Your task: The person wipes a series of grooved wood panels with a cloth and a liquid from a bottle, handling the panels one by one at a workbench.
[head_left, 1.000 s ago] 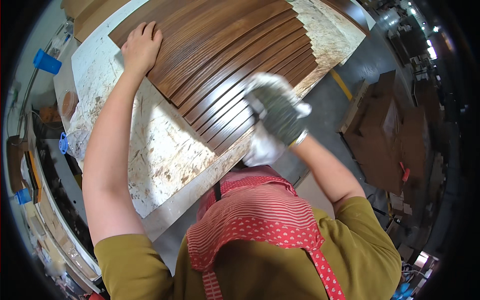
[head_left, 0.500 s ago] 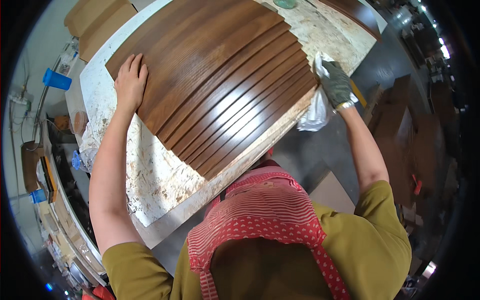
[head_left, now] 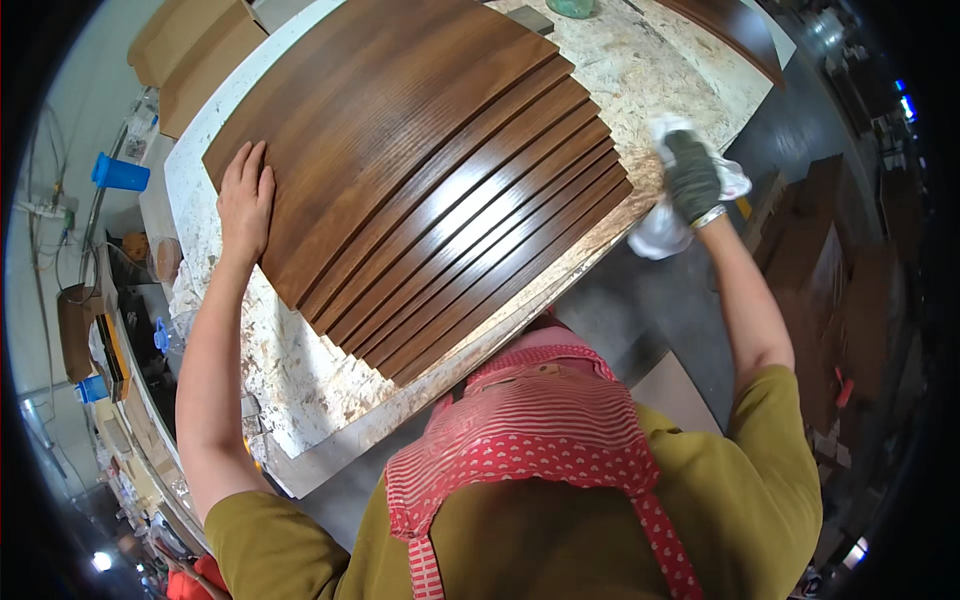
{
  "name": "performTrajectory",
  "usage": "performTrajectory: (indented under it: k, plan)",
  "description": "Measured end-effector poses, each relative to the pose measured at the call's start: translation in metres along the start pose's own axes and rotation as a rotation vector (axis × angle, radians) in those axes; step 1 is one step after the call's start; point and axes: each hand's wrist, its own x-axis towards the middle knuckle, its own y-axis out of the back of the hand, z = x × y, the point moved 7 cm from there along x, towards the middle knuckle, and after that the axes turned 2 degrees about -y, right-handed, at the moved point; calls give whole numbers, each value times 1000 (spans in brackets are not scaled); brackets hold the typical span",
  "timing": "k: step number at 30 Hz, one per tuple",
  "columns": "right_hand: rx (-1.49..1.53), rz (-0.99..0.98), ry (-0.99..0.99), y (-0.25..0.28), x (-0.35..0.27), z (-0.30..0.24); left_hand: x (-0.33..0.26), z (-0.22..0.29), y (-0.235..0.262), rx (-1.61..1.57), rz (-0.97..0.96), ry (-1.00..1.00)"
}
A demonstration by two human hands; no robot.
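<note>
Head view: brown wooden boards point(head_left: 430, 180) are fanned in steps along the near edge of the table point(head_left: 660, 60), their long axis set roughly parallel to it. Their left side is touched by the nearer, bare left hand point(head_left: 245, 205), its grip unclenched, fingers extended. Beyond their right ends, near that edge, a white cloth point(head_left: 662, 232) is grasped by the gloved right hand point(head_left: 692, 175), with the boards placed leftward, apart.

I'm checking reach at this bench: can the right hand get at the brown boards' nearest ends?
Probably yes: the gloved right hand, holding a white cloth, is just beside the brown boards, and nothing visible stands between them.
</note>
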Motion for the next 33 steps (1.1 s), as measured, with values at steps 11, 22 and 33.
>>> performTrajectory:
  k: [11, 22, 33]
  plan:
    - [402, 188, -271, 18, 35, 98, 0, 11, 6, 64, 92, -18]
    - [489, 249, 90, 14, 121, 30, -53, -44, -10, -231, 184, 520]
    - [353, -231, 102, -64, 96, 24, -70, -40, -14, -727, 290, 762]
